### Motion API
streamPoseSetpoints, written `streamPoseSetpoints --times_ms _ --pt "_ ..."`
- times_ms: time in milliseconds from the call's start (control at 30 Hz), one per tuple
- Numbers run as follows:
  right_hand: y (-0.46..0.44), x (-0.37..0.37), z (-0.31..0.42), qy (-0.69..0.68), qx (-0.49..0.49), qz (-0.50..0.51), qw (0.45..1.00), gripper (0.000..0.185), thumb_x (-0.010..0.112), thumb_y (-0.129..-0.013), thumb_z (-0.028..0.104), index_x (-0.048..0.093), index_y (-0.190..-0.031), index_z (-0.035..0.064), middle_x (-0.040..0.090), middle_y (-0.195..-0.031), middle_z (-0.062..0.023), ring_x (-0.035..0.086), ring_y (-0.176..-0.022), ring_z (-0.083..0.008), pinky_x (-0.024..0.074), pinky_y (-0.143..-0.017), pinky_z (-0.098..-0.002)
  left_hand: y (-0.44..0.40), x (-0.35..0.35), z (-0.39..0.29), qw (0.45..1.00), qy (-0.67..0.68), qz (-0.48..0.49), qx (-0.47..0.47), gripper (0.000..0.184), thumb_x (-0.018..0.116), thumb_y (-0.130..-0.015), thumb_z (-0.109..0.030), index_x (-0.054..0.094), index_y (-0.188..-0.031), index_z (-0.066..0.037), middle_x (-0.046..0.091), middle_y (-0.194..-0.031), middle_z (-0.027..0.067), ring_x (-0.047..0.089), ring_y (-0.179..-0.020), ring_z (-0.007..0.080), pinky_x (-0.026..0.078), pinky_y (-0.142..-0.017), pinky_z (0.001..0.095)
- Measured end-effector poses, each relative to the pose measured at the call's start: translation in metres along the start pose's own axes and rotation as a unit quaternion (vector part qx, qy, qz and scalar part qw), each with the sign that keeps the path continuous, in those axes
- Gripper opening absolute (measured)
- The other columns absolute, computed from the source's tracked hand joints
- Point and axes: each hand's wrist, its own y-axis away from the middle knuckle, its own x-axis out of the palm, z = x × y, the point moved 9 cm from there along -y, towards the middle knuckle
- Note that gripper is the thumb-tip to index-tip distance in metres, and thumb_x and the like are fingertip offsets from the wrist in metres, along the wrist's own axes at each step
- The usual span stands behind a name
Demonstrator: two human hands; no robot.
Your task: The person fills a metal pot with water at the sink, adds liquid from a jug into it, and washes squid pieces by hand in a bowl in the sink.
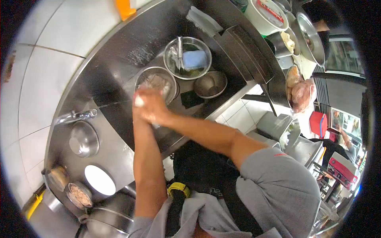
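Both hands are pressed together at the near edge of a metal bowl [171,92] that holds pale pieces [156,82]. My right hand [157,108] lies closed over my left hand [141,113], and motion blurs both. A small whitish piece [139,101] shows between the fingers; what it is cannot be made out. The left fingers are mostly hidden. Just beyond, a clear bowl [168,65] holds a whisk [179,53] and a blue block-like item [195,59]. To its right sits an empty-looking metal bowl [206,85].
A faucet [77,116], a metal bowl [84,139], a white oval dish [100,180] and food bowls [79,195] are at the left. A dark raised metal ledge [246,55] stands right of the bowls. Bagged meat [302,95] and containers [266,18] lie farther right; another person's arm [346,139] shows.
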Motion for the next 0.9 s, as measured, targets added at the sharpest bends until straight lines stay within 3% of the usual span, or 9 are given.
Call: streamPoseSetpoints --times_ms 67,133,267,367,400,533,667,767,900 --pt "0.022 -0.011 0.028 -0.067 0.021 0.009 0.997 0.041 0.061 -0.084 0.042 0.069 -0.080 0.0013 0.065 -0.097 -0.0259 0.063 -0.097 -0.0375 0.0491 -0.079 -0.0457 0.010 0.022 -0.020 0.986 -0.014 0.069 0.148 0.040 0.055 -0.093 -0.041 0.058 -0.109 -0.004 0.061 -0.098 0.0097 0.061 -0.094 0.0245 0.050 -0.087 0.0383" --pt "0.019 -0.022 0.041 -0.096 0.038 0.025 0.994 0.042 0.060 -0.086 0.041 0.068 -0.078 0.0007 0.065 -0.096 -0.0252 0.063 -0.098 -0.0369 0.0490 -0.080 -0.0446 0.040 0.059 -0.037 0.853 0.428 0.297 -0.041 0.036 0.057 -0.092 -0.037 0.060 -0.105 -0.004 0.061 -0.090 0.0070 0.061 -0.088 0.0213 0.052 -0.081 0.0358" --pt "-0.037 -0.038 0.018 0.030 -0.006 0.052 0.998 0.044 0.053 -0.091 0.040 0.065 -0.077 0.0003 0.065 -0.096 -0.0240 0.062 -0.097 -0.0344 0.0486 -0.081 -0.0420 -0.009 0.027 0.002 0.977 0.082 -0.044 -0.194 0.034 0.060 -0.091 -0.034 0.062 -0.101 -0.002 0.062 -0.087 0.0046 0.061 -0.084 0.0186 0.051 -0.077 0.0326" --pt "-0.046 -0.034 -0.012 0.120 -0.107 0.001 0.987 0.047 0.053 -0.091 0.046 0.068 -0.080 0.0023 0.067 -0.085 -0.0206 0.064 -0.081 -0.0357 0.0507 -0.072 -0.0426 0.003 0.042 -0.045 0.988 0.025 -0.083 -0.124 0.022 0.057 -0.092 -0.026 0.062 -0.100 -0.005 0.063 -0.085 0.0037 0.060 -0.071 0.0175 0.049 -0.063 0.0324" --pt "-0.046 -0.040 -0.011 0.137 -0.150 -0.028 0.979 0.049 0.054 -0.090 0.049 0.070 -0.081 0.0033 0.068 -0.081 -0.0190 0.065 -0.073 -0.0369 0.0517 -0.068 -0.0433 0.012 0.053 -0.079 0.994 -0.029 -0.054 -0.087 0.026 0.060 -0.091 -0.022 0.062 -0.109 -0.003 0.063 -0.087 0.0032 0.059 -0.069 0.0153 0.048 -0.058 0.0276" --pt "-0.023 -0.036 0.008 -0.111 -0.045 0.237 0.964 0.048 0.062 -0.088 0.048 0.070 -0.095 0.0014 0.066 -0.077 -0.0089 0.061 -0.074 -0.0188 0.0495 -0.074 -0.0332 0.038 0.056 -0.116 0.999 -0.030 0.017 -0.002 0.033 0.065 -0.088 -0.015 0.060 -0.118 -0.001 0.066 -0.098 0.0067 0.064 -0.080 0.0180 0.051 -0.067 0.0272" --pt "-0.032 -0.076 -0.011 -0.262 0.040 0.160 0.951 0.036 0.065 -0.089 0.039 0.069 -0.090 0.0029 0.066 -0.078 -0.0080 0.060 -0.070 -0.0173 0.0482 -0.069 -0.0311 0.054 0.035 -0.106 0.997 0.009 -0.031 -0.071 0.038 0.075 -0.083 -0.020 0.063 -0.110 0.003 0.068 -0.094 0.0059 0.064 -0.080 0.0138 0.050 -0.067 0.0271" --pt "-0.041 -0.088 -0.032 -0.523 0.106 0.029 0.845 0.030 0.063 -0.092 0.035 0.065 -0.088 0.0052 0.065 -0.076 -0.0085 0.061 -0.068 -0.0199 0.0509 -0.066 -0.0362 0.064 0.033 -0.085 0.980 -0.096 0.048 -0.165 0.038 0.080 -0.078 -0.023 0.065 -0.104 0.001 0.068 -0.093 0.0070 0.064 -0.080 0.0151 0.051 -0.068 0.0277" --pt "-0.052 -0.071 -0.045 -0.658 0.205 -0.048 0.723 0.032 0.057 -0.094 0.037 0.059 -0.089 0.0054 0.061 -0.071 -0.0108 0.062 -0.067 -0.0264 0.0538 -0.065 -0.0443 0.056 0.027 -0.093 0.987 -0.123 0.071 -0.078 0.032 0.074 -0.083 -0.017 0.063 -0.106 0.001 0.069 -0.100 0.0103 0.065 -0.087 0.0178 0.051 -0.081 0.0306"
